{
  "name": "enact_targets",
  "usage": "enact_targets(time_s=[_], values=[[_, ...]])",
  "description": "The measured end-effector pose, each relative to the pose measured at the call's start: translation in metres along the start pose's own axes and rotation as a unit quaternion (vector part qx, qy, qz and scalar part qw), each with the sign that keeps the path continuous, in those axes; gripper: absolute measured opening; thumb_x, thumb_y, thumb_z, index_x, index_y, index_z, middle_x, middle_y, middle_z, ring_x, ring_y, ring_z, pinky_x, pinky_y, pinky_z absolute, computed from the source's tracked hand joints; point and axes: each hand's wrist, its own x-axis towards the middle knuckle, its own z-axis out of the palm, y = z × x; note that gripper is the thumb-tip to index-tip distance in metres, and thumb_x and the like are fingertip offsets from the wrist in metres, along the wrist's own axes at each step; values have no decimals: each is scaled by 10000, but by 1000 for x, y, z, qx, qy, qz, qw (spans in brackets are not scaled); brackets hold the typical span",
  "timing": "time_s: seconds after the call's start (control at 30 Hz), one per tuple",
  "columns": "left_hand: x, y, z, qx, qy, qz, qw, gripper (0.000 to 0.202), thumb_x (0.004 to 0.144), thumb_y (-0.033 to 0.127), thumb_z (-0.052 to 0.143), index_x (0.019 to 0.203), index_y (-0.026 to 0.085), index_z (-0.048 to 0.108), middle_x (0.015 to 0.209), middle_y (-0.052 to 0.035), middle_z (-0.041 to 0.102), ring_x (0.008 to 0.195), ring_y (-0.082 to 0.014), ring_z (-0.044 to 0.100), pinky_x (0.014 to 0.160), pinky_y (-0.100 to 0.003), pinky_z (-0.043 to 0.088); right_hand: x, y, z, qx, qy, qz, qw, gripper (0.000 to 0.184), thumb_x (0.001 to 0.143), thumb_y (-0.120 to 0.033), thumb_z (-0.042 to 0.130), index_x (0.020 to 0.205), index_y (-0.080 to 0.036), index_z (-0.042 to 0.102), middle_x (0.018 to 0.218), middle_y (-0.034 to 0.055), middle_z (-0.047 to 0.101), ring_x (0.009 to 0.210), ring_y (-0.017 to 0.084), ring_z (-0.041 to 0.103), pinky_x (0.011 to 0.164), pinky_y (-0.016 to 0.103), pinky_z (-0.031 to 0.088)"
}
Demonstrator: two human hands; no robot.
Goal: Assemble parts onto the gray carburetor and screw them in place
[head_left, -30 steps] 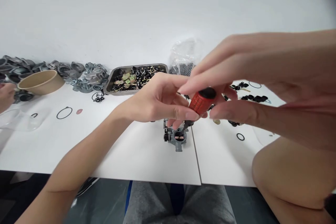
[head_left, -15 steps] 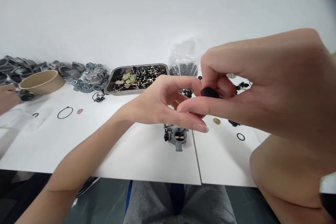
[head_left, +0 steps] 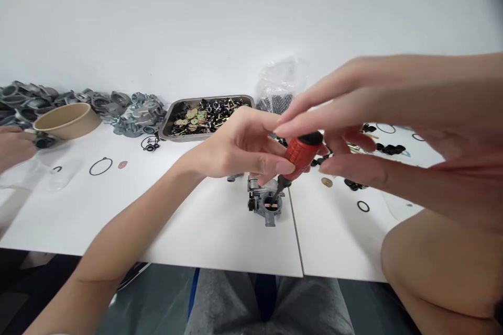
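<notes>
Left hand (head_left: pixel 236 149) pinching the red screwdriver (head_left: pixel 302 157) by its handle, thumb against fingers. Right hand (head_left: pixel 387 115) spread loosely around the handle's black end; can't tell if its fingertips touch. Driver tilted, shank running down into the round bore of the grey carburetor (head_left: pixel 270 217), which sits on the table (head_left: pixel 220 235) just under the left fingertips. Metal tray (head_left: pixel 188 139) of small parts beyond left hand. Brass-coloured disc (head_left: pixel 327 182) just below right thumb.

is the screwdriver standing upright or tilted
Tilted: the screwdriver leans to the picture's right, its red handle up there and its dark shaft slanting down-left toward the carburetor.
</notes>
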Motion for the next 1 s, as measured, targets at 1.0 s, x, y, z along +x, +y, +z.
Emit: enact_targets(time_s=[1.0], values=[[1,1,-1,-33,-45,-13,998,142,823,188,686,965,192,692,907,-56,698,625,-119,633,523,-249,534,-1,5,-2,8,-31,-16,999,171,901,-260,555,937,-369,681,859,-63,675,706,121,625,572,284,482]])
